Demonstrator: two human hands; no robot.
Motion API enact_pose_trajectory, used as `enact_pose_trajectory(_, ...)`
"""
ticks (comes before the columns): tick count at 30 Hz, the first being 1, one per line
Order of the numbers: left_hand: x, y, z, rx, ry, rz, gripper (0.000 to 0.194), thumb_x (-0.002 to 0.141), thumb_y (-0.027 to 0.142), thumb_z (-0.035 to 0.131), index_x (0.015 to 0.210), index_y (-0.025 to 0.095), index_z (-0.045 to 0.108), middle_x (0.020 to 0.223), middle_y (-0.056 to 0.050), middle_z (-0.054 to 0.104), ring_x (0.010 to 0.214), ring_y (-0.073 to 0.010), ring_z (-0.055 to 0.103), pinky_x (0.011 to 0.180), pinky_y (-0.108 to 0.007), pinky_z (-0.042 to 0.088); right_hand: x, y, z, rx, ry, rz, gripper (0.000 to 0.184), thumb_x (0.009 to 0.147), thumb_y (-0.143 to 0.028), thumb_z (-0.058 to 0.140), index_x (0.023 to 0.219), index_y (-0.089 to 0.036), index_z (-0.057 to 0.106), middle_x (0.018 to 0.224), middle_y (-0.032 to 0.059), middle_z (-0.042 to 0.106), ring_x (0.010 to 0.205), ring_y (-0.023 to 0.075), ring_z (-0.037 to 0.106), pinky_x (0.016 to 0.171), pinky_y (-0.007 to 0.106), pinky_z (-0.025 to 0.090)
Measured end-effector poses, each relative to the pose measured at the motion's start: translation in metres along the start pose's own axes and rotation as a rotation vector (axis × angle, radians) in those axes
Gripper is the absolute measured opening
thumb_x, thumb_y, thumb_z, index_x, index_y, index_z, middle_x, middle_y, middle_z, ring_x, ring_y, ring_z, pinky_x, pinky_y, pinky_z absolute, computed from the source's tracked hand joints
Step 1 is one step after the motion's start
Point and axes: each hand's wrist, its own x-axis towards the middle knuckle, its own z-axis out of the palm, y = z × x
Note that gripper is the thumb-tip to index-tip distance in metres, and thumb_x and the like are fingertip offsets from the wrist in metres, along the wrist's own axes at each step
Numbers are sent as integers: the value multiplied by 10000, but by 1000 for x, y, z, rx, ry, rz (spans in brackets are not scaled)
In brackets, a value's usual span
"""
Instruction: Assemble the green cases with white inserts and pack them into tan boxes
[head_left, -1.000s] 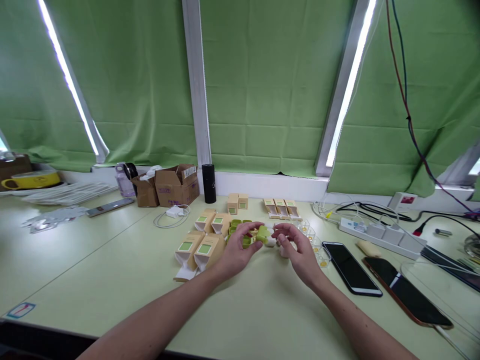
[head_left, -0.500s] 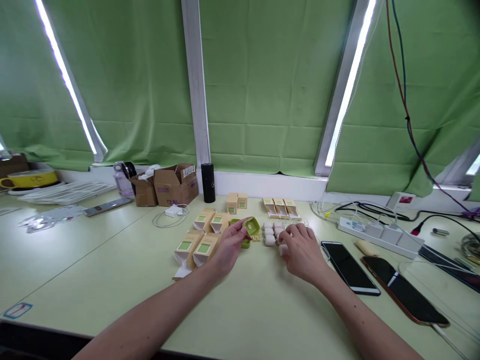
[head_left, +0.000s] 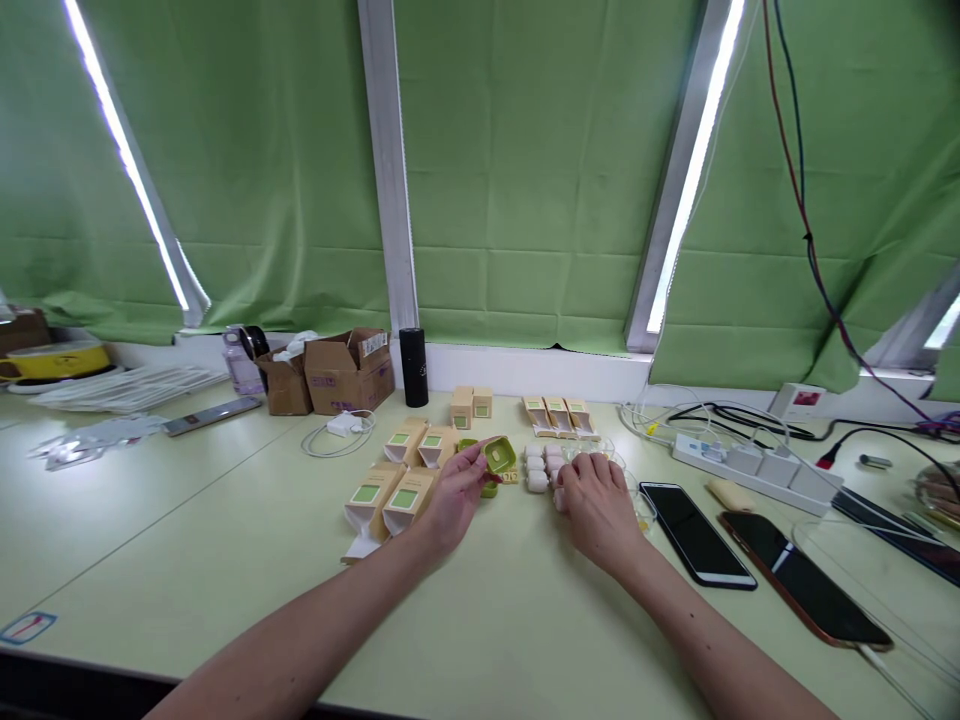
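Note:
My left hand (head_left: 455, 492) grips a small green square cup (head_left: 499, 455) by its edge, its hollow side facing me. Beneath that hand other green cups (head_left: 489, 490) show in part. My right hand (head_left: 598, 505) is over the right side of a cluster of small white and pale pink rounded blocks (head_left: 536, 480). Its fingers are curled down and pressed together, and whatever lies under the fingertips is hidden. Small yellowish tags (head_left: 509, 477) lie between the cups and the blocks. Clear plastic cups (head_left: 645, 515) stand partly behind the right hand.
Open kraft boxes (head_left: 371, 490) stand left of my left hand, with more kraft boxes (head_left: 559, 418) farther back. A phone (head_left: 697, 535), a second phone (head_left: 806, 580) and a power strip (head_left: 757, 470) lie at right. A black cylinder (head_left: 413, 368) and a cardboard carton (head_left: 349, 372) are behind.
The green cup moved left, away from the right hand, and turned its hollow side toward me. My right hand came down onto the pale blocks, its fingers closing.

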Motion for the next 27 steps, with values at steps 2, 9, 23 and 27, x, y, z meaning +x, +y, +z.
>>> enact_pose_trajectory(2, 0, 0, 1, -25, 1, -5, 402, 784, 422, 861, 1084, 160, 808, 1070, -128, 738, 888, -186, 606, 794, -298, 458, 1, -1, 0, -5, -18, 15, 314, 724, -1, 633, 985, -172, 667, 1048, 144, 614, 1053, 322, 489, 900, 405, 344)
enact_pose_trajectory(9, -1, 0, 0, -48, 8, -23, 385, 781, 400, 873, 1078, 162, 813, 1050, -116, 734, 887, -180, 603, 794, -291, 452, 1, -1, 0, -11, -32, 23, 260, 768, -27, 629, 982, -168, 670, 1064, 150, 615, 1064, 328, 483, 915, 409, 316)
enact_pose_trajectory(23, 0, 0, -1, -13, 12, -10, 404, 798, 431, 856, 1091, 158, 805, 1059, -119, 728, 897, -180, 599, 808, -298, 463, 7, -2, -6, 990, 161, 271, 206, 803, -328, 727, 992, -252, 696, 1116, 89, 663, 1112, 335, 516, 951, 459, 395)
enact_pose_trajectory(27, -1, 0, 0, -13, 11, -3, 380, 803, 429, 853, 1068, 160, 807, 1029, -112, 729, 881, -174, 598, 797, -292, 458, 12, -3, -3, 1871, 56, 370, 377, 745, -504, 826, 1005, -242, 745, 981, 64, 699, 870, 245, 580, 760, 364, 451)
